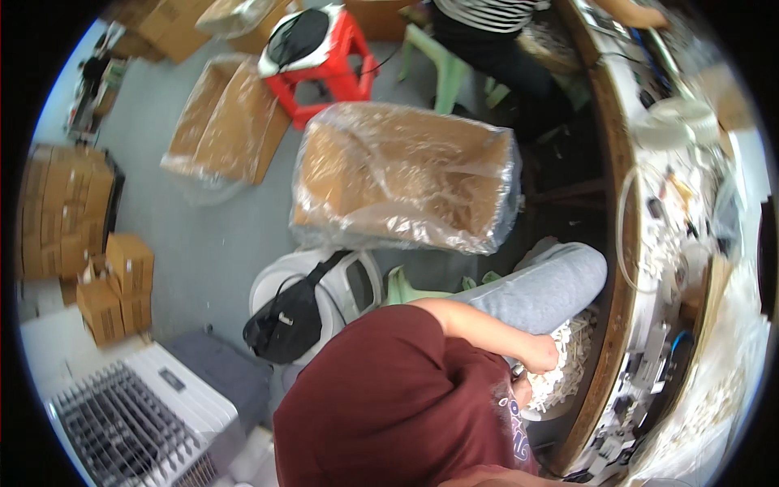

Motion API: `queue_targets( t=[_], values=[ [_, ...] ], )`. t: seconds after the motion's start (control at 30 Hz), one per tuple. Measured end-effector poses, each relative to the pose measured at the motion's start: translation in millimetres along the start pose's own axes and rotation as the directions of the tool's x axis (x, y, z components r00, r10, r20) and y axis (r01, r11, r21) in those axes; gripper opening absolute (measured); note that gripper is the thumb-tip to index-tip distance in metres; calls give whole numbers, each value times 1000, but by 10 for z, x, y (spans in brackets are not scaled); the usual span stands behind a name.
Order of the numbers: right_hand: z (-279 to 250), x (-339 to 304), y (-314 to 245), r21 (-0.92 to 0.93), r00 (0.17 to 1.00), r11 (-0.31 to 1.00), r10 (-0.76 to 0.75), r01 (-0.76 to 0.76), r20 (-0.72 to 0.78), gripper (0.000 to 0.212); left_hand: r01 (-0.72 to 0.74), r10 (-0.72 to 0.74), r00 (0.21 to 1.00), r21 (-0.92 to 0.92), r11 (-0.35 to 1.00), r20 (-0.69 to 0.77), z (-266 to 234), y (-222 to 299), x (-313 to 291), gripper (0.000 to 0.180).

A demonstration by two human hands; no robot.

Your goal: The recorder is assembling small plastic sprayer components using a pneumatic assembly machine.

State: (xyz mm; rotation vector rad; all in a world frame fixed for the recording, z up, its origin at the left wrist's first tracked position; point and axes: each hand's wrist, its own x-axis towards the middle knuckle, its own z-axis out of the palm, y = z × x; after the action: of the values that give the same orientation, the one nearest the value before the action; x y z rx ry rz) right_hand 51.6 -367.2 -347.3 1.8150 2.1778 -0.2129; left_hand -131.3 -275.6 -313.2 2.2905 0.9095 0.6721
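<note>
My left hand [540, 354] is closed in a fist over a heap of small white elongated pieces [574, 357], low beside the workbench. What it holds, if anything, is hidden. Close to it, my right hand [522, 391] shows only in part, by the white container [545, 412] with the pieces; its fingers are mostly covered. My maroon sleeve [365, 398] and a leg in grey-blue trousers [540, 284] surround the spot.
A wooden-edged workbench [621, 203] with small parts runs along the right. Plastic-lined cardboard boxes [324, 178] stand on the floor, near a red-and-white stool [324, 61]. A black bag [288, 321] lies on a white chair. Another person [495, 40] is at the far side.
</note>
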Motion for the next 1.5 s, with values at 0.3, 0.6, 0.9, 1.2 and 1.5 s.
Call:
queue_targets(
  t=[0.3, 0.6, 0.9, 1.2, 1.5],
  values=[
    [-275, -144, -379, 332, 995, 939, -97, 92, -1, 48, -116, 113, 990, -31, 993, -81, -200, -48, -294, 7],
    [-438, -344, -360, 554, 974, 827, 35, 98, -224, 27, -165, 154, 985, -162, 973, -81, -648, 218, -167, 19],
    [-850, -269, -370, 360, 885, 911, -13, 203, -466, 48, -18, 27, 997, 124, 992, -68, -948, 197, 5, 22],
    [-600, 317, -51, 205, 851, 900, -259, 384, -456, 41, -171, 35, 924, 329, 929, 381, -884, -10, -39, 25],
    [-654, 353, 198, 341, 877, 912, -42, 230, -479, 36, -144, 110, 930, 72, 987, 349, -846, 216, -8, 24]
  ],
)
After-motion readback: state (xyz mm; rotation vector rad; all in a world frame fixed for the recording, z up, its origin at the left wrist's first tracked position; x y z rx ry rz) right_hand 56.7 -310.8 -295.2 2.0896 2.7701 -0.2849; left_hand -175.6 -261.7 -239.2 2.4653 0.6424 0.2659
